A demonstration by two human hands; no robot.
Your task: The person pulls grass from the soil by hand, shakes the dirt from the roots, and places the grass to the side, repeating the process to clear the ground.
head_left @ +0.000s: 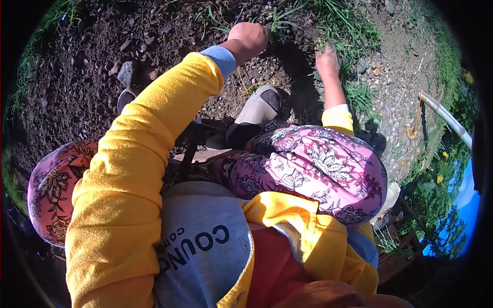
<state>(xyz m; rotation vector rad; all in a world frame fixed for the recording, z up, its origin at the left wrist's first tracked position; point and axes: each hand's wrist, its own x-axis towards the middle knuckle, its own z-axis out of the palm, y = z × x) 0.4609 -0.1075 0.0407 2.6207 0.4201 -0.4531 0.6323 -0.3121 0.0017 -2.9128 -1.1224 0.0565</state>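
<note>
My left hand [250, 39] is closed in a fist just above the dark soil [190, 33], beside a tuft of green grass blades [281, 21]. What its fingers hold, if anything, is hidden beneath the hand. Off to the right, my right hand [327, 60] reaches down to the edge of a thicker grass patch [352, 31]. Its fingertips are lost among the blades and shadow, so its grip does not show. Dark shaded ground lies between the two hands.
A light shoe [261, 107] rests on the soil below the hands, near my patterned knee [328, 164]. A grey stone [125, 74] lies at the left. Gravel [398, 97] runs along the right, with a pale curved pole [446, 117] and greenery beyond.
</note>
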